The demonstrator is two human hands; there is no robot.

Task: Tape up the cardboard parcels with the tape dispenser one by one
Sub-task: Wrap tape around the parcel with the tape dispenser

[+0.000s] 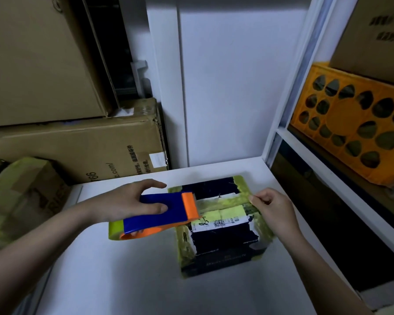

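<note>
A dark parcel [223, 242] with yellow-green tape along its edges and a white label sits on the white table [114, 276]. My left hand [125, 202] grips the blue and orange tape dispenser [164, 212], held at the parcel's left edge with its orange blade end over the top. A strip of yellowish tape [223, 202] runs from the dispenser across the parcel's top. My right hand [271, 209] pinches the free end of that strip at the parcel's right side.
Big cardboard boxes [77, 144] are stacked at the back left, and a taped box [21, 194] stands at the left table edge. A white shelf frame [305, 142] on the right holds an orange crate [350, 130].
</note>
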